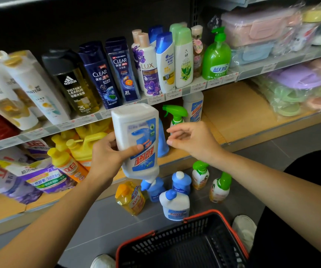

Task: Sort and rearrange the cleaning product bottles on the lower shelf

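Left hand (pixel 105 159): grips the white bottle (pixel 138 136) round its middle, thumb across the label, fingers behind.
White bottle, position: held in the air in front of the lower shelf (pixel 238 117), upside down, flat base up, blue cap pointing at the floor.
Right hand (pixel 192 140): just beside the bottle, not touching it; fingers loosely curled, holding nothing.
Hands, relation: apart, with the bottle between them.
Lower shelf, left: purple refill pouches (pixel 39 176) lying flat, then yellow bottles (pixel 86 146) crowded together.
Lower shelf, middle: blue bottle (pixel 163 140) behind the held one, green-trigger spray (pixel 176 115), tall white bottle (pixel 194 105) at the back.
Lower shelf, right: bare board showing.
Floor, left to right: orange-yellow bottle (pixel 130 198), blue bottles (pixel 181 182), squat white bottle (pixel 175 206) with a blue cap, two green-topped sprays (pixel 200 175).
Basket (pixel 231 227): black mesh, red rim, nearest the person; nothing visible inside it.
Progress (judgement): partway. Several bottles are on the shelf, but the floor group is unshelved and unsorted, and the held bottle is not yet placed.
Left to do (judgement): turn the held bottle upright, set it on the shelf, then shelve the floor group by kind.
White bottle, look: opaque white plastic, squared shoulders, blue label with red lettering; small print too blurred to read.
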Available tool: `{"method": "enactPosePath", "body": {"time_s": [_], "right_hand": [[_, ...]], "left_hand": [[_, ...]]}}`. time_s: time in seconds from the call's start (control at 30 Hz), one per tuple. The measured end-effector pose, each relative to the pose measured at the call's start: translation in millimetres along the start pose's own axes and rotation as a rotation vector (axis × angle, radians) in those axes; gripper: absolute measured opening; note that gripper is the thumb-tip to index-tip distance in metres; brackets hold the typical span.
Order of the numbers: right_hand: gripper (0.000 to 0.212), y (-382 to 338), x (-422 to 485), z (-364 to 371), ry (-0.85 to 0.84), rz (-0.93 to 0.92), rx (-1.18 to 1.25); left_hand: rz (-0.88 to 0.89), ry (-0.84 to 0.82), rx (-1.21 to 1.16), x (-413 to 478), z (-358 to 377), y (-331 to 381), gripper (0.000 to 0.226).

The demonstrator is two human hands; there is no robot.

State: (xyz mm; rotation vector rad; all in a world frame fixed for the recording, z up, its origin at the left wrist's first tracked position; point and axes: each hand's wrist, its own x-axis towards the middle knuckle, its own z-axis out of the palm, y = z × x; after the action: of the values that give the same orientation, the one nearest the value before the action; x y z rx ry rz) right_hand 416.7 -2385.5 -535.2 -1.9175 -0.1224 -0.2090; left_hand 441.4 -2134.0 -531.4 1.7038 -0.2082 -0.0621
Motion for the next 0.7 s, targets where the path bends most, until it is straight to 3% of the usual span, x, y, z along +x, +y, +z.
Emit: {"method": "enactPosePath", "body": {"time_s": [0.13, 0.23, 0.4, 0.57, 0.7], "right_hand": [[0.073, 24, -6, 6, -0.369, 0.252, -0.063], [0.063, 34, -20, 14, -0.512, 0.327, 0.117], [0.046, 39, -28, 12, -0.450, 0.494, 0.333], [0.052, 43, -39, 6, -0.355, 0.576, 0.825], [0.043, 43, -41, -6, -0.170, 0.521, 0.772]], "left_hand": [[-0.017, -0.011, -0.202, 1, 5, 8, 0.054], [-0.028, -0.020, -0.316, 2, 10, 14, 0.047], [-0.072, -0.007, -0.436, 6, 17, 18, 0.042], [-0.191, -0.005, -0.543, 16, 25, 12, 0.042], [-0.363, -0.065, -0.515, 20, 39, 0, 0.045]]}}
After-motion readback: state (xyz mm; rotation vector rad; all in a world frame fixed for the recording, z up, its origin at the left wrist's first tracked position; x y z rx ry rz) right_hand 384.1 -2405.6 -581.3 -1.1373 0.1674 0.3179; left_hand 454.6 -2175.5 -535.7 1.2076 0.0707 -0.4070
